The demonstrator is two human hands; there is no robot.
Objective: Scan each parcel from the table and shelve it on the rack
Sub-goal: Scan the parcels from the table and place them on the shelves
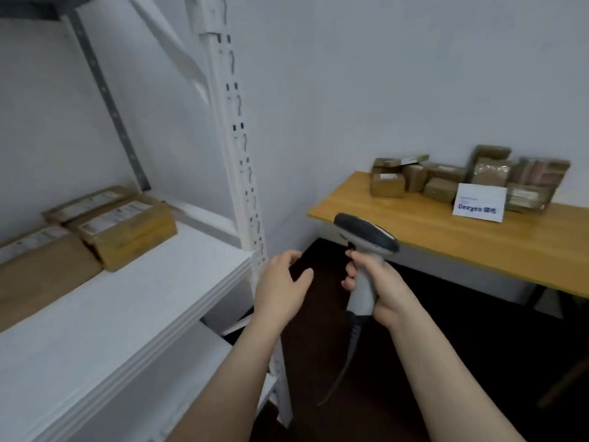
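My right hand [379, 288] grips the handle of a grey barcode scanner [365, 242], its dark head pointing up and left, its cable hanging down. My left hand [282, 283] hovers empty with relaxed fingers, just right of the white rack's front post [237, 138]. Three brown cardboard parcels [127, 229] with white labels lie at the back left of the rack's white shelf [127, 314]. On the wooden table [462, 237] at the right, several brown parcels [430, 180] are piled against the wall, well beyond both hands.
A white card with blue lettering [479, 202] leans against the pile on the table. A lower rack shelf [197, 371] shows beneath the white shelf. Dark floor [446, 346] lies between rack and table.
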